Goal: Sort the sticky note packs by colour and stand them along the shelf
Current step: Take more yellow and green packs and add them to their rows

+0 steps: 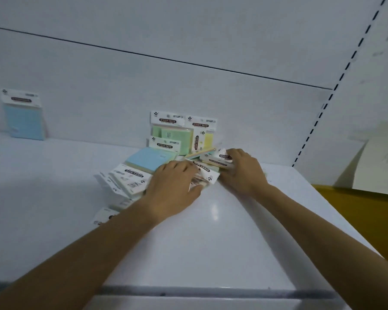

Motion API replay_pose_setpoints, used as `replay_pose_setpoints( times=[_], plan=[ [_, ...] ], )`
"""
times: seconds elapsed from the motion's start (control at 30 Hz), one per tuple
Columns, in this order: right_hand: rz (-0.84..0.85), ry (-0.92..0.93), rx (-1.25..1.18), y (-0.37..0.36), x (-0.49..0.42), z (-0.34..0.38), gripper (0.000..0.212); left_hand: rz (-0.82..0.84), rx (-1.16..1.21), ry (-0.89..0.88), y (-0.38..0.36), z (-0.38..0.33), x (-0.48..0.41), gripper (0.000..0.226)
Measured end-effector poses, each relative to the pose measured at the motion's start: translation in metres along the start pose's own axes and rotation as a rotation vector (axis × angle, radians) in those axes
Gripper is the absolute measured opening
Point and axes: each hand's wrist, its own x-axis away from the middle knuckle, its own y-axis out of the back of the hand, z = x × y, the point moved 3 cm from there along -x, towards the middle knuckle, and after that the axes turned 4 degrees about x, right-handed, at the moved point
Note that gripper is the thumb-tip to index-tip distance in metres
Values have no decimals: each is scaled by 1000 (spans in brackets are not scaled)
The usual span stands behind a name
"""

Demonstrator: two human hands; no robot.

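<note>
The loose pile (130, 177) of sticky note packs lies towards the back of the shelf (211, 231), somewhat right of its middle, and both hands are in it. The left grip (186, 177) is clamped on a slanted pack (205, 173), fingers bent over its top and thumb at its near edge. That pack's long axis runs from far left to near right, with its white header sticking out at the near-right end. Its colour is covered by the header and the hand. The right grip (230, 161) is curled round a small pack (220, 159) just right of the slanted one, at the pile's right end; its colour is too blurred to tell.

Directly behind the pile, a green pack (173, 130) and a yellow pack (203, 135) stand side by side against the back wall. A lone blue pack (24, 117) stands well apart, towards the shelf's far-left corner. A flat blue pack (148, 158) lies in the pile just beyond the left grip's knuckles. The left hand is therefore the nearer one for carrying blue leftward along the back edge, while the right is closer to the yellow.
</note>
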Motion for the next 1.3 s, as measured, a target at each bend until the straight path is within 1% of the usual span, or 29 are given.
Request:
replay_pose_setpoints(
  times=[0.1,0.2,0.27,0.33,0.43,0.53,0.57,0.6,0.63,0.67,0.73,0.77,0.8,0.83,0.87,0.9,0.97,1.03,1.07,1.1,1.13,1.2,1.23,1.3],
  plan=[
    [-18,116,-27,-5,-8,-9,47,4,-59,3,4,-2,1,46],
    [-120,211,-54,-10,-7,-13,41,-26,-135,-28,11,-13,4,52],
    [-180,258,-39,-14,-4,-13,36,12,-162,-23,13,-18,4,48],
    [-198,274,-9,-16,-3,-12,34,51,-185,-5,13,-20,4,42],
    [-197,262,3,-17,-3,-11,30,20,-193,32,13,-21,5,38],
    [-207,287,12,-13,-5,-9,29,-19,-153,140,15,-27,2,48],
    [-205,284,-14,-11,-6,-9,30,-31,-145,187,16,-31,1,56],
    [-210,257,-93,-8,-6,-9,31,-59,-137,230,18,-35,1,63],
    [-220,201,-259,-4,-5,-10,33,-104,-122,271,19,-38,2,66],
    [-222,115,-511,2,-3,-10,34,-168,-91,309,21,-41,4,66],
    [-156,-76,-1121,13,1,-7,31,-307,8,372,26,-45,7,60],
    [-82,-160,-1382,17,2,-4,27,-352,70,405,28,-47,8,59],
    [31,-218,-1572,18,4,0,22,-377,156,443,31,-49,8,61],
    [152,-236,-1698,19,7,6,18,-395,273,482,34,-52,8,61],
    [257,-212,-1763,21,11,12,15,-413,404,516,37,-57,8,61],
    [329,-166,-1775,23,15,19,15,-430,514,547,41,-61,9,60],
    [390,-96,-1753,27,24,30,24,-482,692,611,48,-66,16,51],
    [450,-94,-1771,28,31,38,40,-569,913,669,52,-70,29,40],
    [503,-102,-1773,28,35,43,45,-620,1016,686,54,-71,37,36],
    [575,-92,-1757,27,39,49,44,-665,1093,701,55,-72,45,34],
    [666,-71,-1725,25,45,55,40,-692,1138,715,57,-72,52,33],
    [834,-40,-1658,20,58,67,35,-713,1147,727,61,-70,67,31],
    [880,-17,-1644,19,63,73,34,-723,1132,726,63,-68,76,29],
    [875,66,-1649,23,68,87,29,-750,1085,730,71,-63,93,28]
  ],
)
